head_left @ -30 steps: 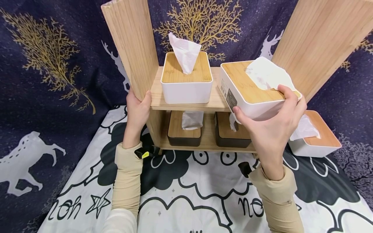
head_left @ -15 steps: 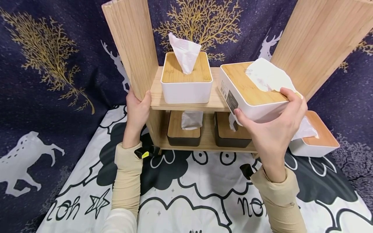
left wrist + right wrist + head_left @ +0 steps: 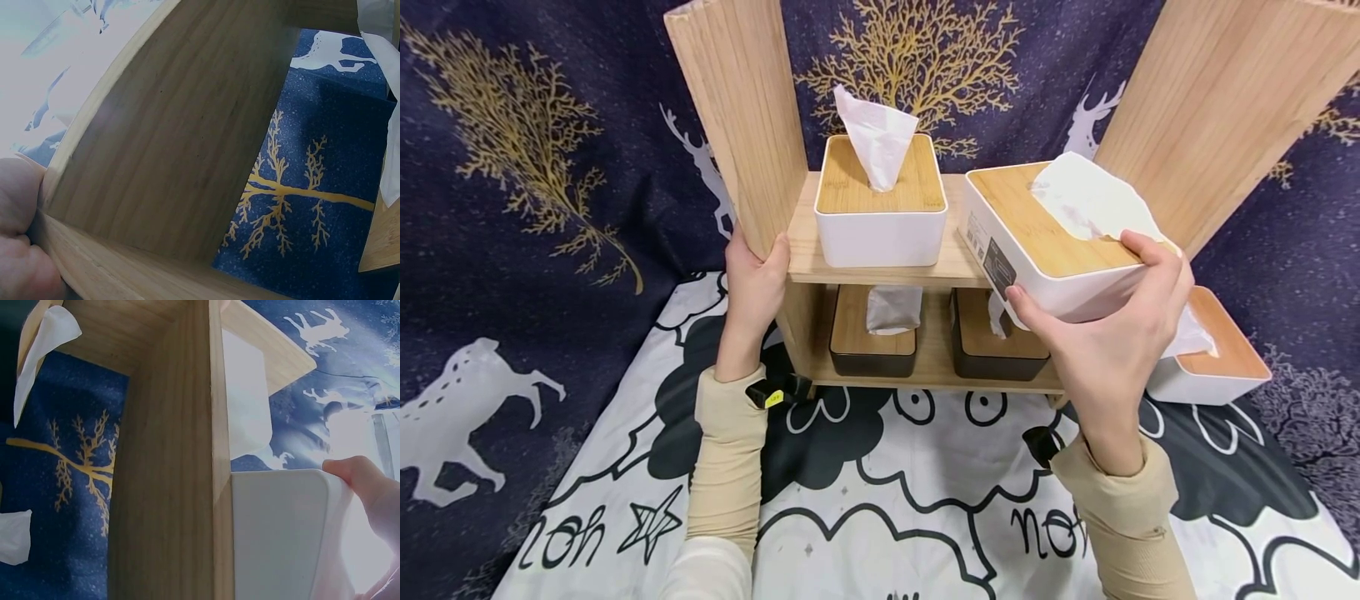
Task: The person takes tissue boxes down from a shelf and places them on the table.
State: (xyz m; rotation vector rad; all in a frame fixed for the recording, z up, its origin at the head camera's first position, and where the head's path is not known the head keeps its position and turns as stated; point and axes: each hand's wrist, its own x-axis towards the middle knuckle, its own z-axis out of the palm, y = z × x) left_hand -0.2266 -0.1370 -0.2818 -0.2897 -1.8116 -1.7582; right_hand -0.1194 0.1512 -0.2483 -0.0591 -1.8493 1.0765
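Note:
My right hand (image 3: 1112,350) grips a white tissue box with a bamboo lid (image 3: 1000,196), a tissue sticking out of its top. The box is tilted at the front right of the upper board of a wooden shelf (image 3: 955,271); in the right wrist view its white side (image 3: 275,531) lies against the board's edge. My left hand (image 3: 756,279) holds the shelf's left upright (image 3: 752,108) where it meets the upper board. Beside the gripped box, to its left, a similar white tissue box (image 3: 880,242) stands upright on that board.
Two black tissue boxes with wooden lids, a left one (image 3: 874,363) and a right one (image 3: 1000,367), stand on the lower board. Another white tissue box (image 3: 1206,389) is on the patterned cloth (image 3: 917,500) at right. A dark blue curtain (image 3: 587,75) hangs behind.
The tissue box in my right hand has shifted slightly down and towards me. My left hand has stayed in place on the shelf.

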